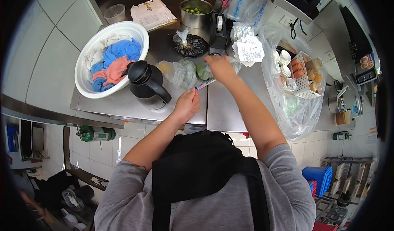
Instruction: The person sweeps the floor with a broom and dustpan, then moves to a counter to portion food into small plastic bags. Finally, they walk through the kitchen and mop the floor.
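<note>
My left hand [187, 106] is closed around the lower end of a thin pen-like stick [205, 84] above the steel counter's front part. Over the counter's middle, my right hand [221, 68] has its fingers bent down near the stick's upper end and a plastic bag with green contents [202, 70]; what its fingertips hold, if anything, is too small to make out. More clear bags [179, 73] lie left of that one. A black-topped thermal jug [148, 84] stands to the left of my left hand. Behind the bags sits a knotted bag of dark contents [190, 45].
A white basin of cloths [141, 30] stands at the left. Behind are a pot of green fruit [196, 13], papers [152, 14] and a tape dispenser [220, 32]. Receipts [249, 50] and a white basket of containers [303, 80] are at the right. A person's arm shows lower left.
</note>
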`<state>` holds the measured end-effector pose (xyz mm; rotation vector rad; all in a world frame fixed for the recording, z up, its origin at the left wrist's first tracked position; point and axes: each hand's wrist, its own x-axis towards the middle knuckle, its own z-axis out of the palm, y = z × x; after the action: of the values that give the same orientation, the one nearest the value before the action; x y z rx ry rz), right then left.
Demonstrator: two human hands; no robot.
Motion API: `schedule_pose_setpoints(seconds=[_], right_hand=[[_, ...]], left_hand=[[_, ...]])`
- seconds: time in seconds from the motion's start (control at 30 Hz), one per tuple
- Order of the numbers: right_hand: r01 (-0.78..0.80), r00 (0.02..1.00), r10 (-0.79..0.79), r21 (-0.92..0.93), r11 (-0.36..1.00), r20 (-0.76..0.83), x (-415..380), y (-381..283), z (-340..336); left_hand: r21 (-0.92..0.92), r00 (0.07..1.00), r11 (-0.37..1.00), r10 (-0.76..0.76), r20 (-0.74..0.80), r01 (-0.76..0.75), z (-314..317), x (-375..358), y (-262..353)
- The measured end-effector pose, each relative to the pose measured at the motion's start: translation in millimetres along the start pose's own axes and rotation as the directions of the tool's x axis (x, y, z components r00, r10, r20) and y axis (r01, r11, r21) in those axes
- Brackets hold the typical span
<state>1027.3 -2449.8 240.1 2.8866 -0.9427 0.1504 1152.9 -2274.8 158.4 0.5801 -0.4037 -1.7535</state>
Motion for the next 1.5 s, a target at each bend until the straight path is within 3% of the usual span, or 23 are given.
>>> schedule_pose_setpoints(seconds=[0.07,0.1,0.13,0.17,0.23,0.37,0.47,0.57,0.63,0.67,0.73,0.8,0.87,0.9,0.93,0.97,1.07,1.13,1.2,1.27,1.33,1.43,1.5], right_hand=[[0.063,0.995,-0.062,0.015,0.998,-0.078,-3,11,-2],[0.114,0.985,-0.108,0.037,0.993,-0.138,-10,6,-31],[0.167,0.969,-0.153,0.053,0.985,-0.194,-17,0,-57],[0.165,0.971,-0.152,0.054,0.985,-0.186,-23,-9,-71],[0.307,0.927,-0.261,0.148,0.940,-0.269,-35,-32,-92],[0.264,0.952,-0.238,0.124,0.957,-0.191,-65,-65,-119],[0.187,0.976,-0.156,0.210,0.960,-0.154,-90,-59,-146],[0.184,0.979,-0.117,0.485,0.855,-0.166,-112,-57,-153],[0.302,0.899,-0.056,0.523,0.797,-0.433,-116,-61,-152],[0.301,0.900,-0.056,0.521,0.799,-0.433,-120,-65,-146],[0.060,0.992,0.045,0.742,0.668,-0.121,-134,-78,-116],[0.163,0.984,-0.073,0.660,0.734,-0.162,-132,-68,-106],[-0.223,0.946,0.287,0.946,0.234,0.152,-125,-64,-139],[-0.161,0.926,0.333,0.983,-0.082,0.180,-120,-50,-145],[-0.156,0.928,0.328,0.984,-0.083,0.175,-106,-43,-139],[-0.183,0.898,0.409,0.983,0.015,0.161,-89,-37,-124],[-0.339,0.893,0.440,0.784,0.520,0.094,-45,-48,-21],[-0.334,0.895,0.446,0.638,0.694,-0.016,-29,-83,37],[-0.369,0.888,0.458,0.655,0.660,0.039,-7,-93,51],[-0.406,0.880,0.465,0.666,0.625,0.100,12,-85,54],[-0.136,0.827,0.527,0.838,0.529,-0.198,26,-58,26],[-0.210,0.886,0.463,0.861,0.462,-0.033,33,-24,-18],[-0.272,0.917,0.365,0.923,0.272,0.162,33,-14,-32]], left_hand=[[-0.106,0.990,0.994,0.041,0.133,-0.027,3,8,-1],[0.515,0.882,0.753,0.471,0.013,-0.410,29,13,0],[0.907,0.593,0.097,0.784,0.185,-0.411,50,18,2],[0.906,0.596,0.104,0.782,0.179,-0.410,65,22,4],[0.947,0.548,-0.132,0.788,0.280,-0.294,85,30,7],[0.837,0.725,0.215,0.632,0.273,-0.503,62,50,-17],[0.906,0.899,0.232,0.352,0.260,-0.353,64,31,-12],[0.826,0.867,0.336,0.383,0.320,-0.453,83,14,-9],[0.803,0.888,0.396,0.316,0.335,-0.445,78,12,-11],[0.783,0.901,0.450,0.261,0.345,-0.430,77,10,-11],[0.759,0.915,0.513,0.260,0.308,-0.401,77,-3,-21],[0.855,0.929,0.365,0.155,0.335,-0.369,62,-9,-26],[0.897,0.915,0.205,0.187,0.356,-0.391,46,-10,-27],[0.909,0.978,0.361,0.100,0.183,-0.207,32,-12,-27],[0.872,1.000,0.490,-0.012,0.018,-0.010,20,-12,-29],[0.805,0.989,0.587,0.149,-0.007,-0.083,10,-16,-35],[0.627,0.991,0.778,0.110,-0.080,-0.035,-23,-28,-14],[0.663,0.983,0.743,0.174,-0.061,-0.090,-29,-32,-13],[0.693,0.869,0.674,0.473,-0.141,-0.255,-26,-36,-16],[0.768,0.850,0.587,0.516,-0.109,-0.257,-29,-42,-12],[0.878,0.807,0.409,0.588,-0.045,-0.249,-33,-49,-12],[0.728,0.836,0.666,0.484,-0.257,-0.162,-62,-55,-26],[0.645,0.867,0.761,0.370,-0.334,-0.076,-63,-56,-22]])
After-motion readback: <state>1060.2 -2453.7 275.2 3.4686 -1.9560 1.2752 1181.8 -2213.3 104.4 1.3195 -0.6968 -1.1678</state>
